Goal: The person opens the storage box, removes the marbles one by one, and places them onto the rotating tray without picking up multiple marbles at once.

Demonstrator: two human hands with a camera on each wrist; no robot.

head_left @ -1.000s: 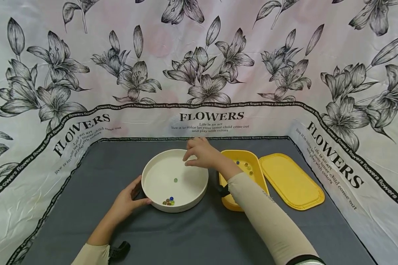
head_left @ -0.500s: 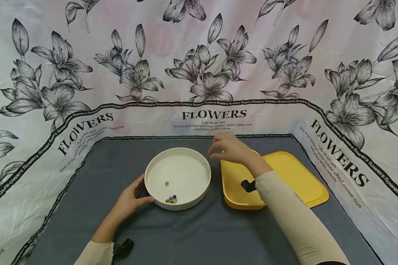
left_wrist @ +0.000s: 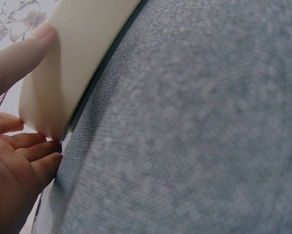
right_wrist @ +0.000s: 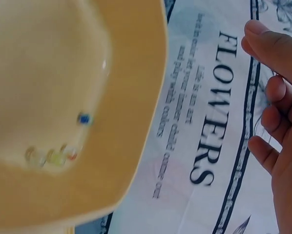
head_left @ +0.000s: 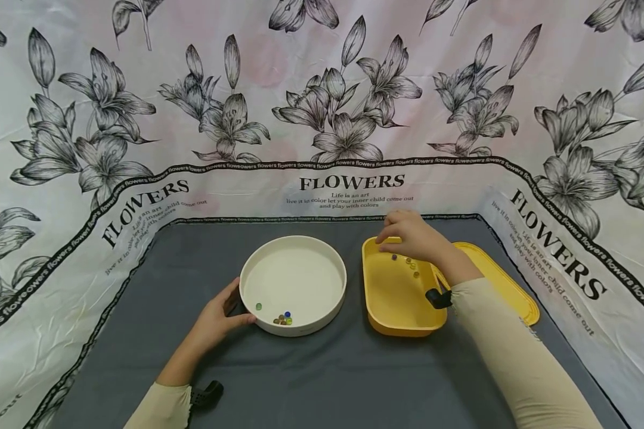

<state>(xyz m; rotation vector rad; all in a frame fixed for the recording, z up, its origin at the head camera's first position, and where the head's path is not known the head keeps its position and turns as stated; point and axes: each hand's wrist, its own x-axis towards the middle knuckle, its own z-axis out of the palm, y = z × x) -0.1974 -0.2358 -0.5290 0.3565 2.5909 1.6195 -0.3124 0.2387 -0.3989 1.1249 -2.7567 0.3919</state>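
My left hand point(head_left: 220, 320) rests against the outside wall of a round white dish point(head_left: 295, 262), its thumb and fingertips touching it. In the left wrist view the thumb and fingers lie fairly straight on the wall. Inside the dish sit a green marble point(head_left: 259, 306) and a small cluster with a blue marble point(head_left: 287, 314). My right hand point(head_left: 415, 235) hovers over the far end of a yellow box point(head_left: 402, 326), fingers loosely bent and nothing visible in them. Several marbles lie in the box, among them a blue one point(right_wrist: 84, 118) and a yellowish one point(right_wrist: 56, 158).
A flat yellow lid point(head_left: 520, 298) lies right of the box, partly behind the right forearm. Grey cloth point(head_left: 311, 381) covers the table. A white curtain point(head_left: 349, 131) printed with flowers rises at the back and sides.
My right hand has moved right, from above the dish to above the yellow box. The green marble has rolled left and nearer within the dish. The left hand keeps its place on the dish.
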